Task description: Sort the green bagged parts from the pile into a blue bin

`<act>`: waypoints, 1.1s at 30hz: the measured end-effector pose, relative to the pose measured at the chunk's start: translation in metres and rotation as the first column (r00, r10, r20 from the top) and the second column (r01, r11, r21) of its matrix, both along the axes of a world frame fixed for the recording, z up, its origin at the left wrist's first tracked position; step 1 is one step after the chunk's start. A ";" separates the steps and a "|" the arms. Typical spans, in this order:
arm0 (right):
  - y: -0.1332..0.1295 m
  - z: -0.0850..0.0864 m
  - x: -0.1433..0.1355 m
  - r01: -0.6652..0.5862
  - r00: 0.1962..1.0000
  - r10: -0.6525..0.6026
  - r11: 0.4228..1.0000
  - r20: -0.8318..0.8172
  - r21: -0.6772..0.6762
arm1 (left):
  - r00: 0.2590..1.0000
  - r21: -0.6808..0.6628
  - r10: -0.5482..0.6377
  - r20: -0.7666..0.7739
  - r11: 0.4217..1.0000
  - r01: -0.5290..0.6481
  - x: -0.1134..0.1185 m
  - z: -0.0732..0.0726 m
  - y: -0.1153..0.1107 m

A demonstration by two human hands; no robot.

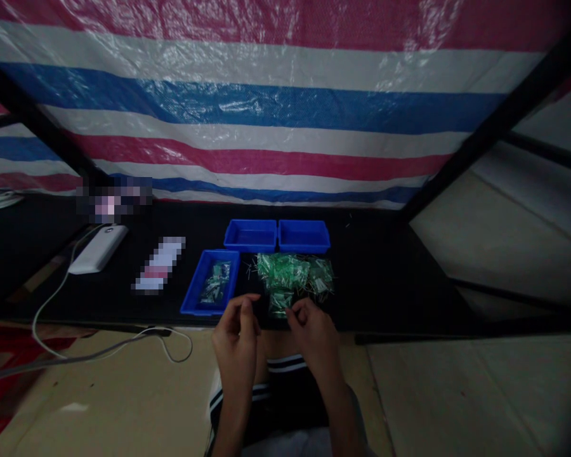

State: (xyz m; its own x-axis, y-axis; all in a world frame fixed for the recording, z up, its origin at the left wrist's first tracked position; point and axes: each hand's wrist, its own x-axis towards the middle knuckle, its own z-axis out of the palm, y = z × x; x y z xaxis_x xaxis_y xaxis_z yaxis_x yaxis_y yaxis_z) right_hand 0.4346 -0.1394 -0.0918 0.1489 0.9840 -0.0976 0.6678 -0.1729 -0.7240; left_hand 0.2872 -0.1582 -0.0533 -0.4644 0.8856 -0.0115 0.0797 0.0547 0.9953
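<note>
My right hand has its thumb and index finger closed at the edge of a small clear green plastic bag near the table's front edge. To the left, my left hand is held with fingers curled and the thumb against the index finger. Anything in its fingertips is too small to make out. Just beyond both hands lies a pile of green plastic bags, with thin pale stick-like pieces in and around them. Left of the pile, a blue tray contains several filled clear bags.
Two blue trays stand side by side behind the pile on the black table. A white power bank with a cable and a blurred phone-like item lie left. A striped plastic sheet hangs behind.
</note>
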 end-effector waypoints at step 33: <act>0.015 0.011 0.003 0.032 0.760 0.038 0.995 -0.649 0.097 | 0.928 -0.097 -0.211 0.306 0.963 0.251 0.007 -0.012 0.022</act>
State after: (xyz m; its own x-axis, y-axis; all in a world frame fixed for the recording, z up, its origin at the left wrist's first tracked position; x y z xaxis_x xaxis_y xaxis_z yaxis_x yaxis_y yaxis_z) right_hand 0.4380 -0.1243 -0.0813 0.0817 0.9938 -0.0750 0.0316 -0.0778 -0.9965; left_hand 0.2940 -0.1367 -0.0654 -0.2055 0.9490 -0.2392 -0.1854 0.2023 0.9616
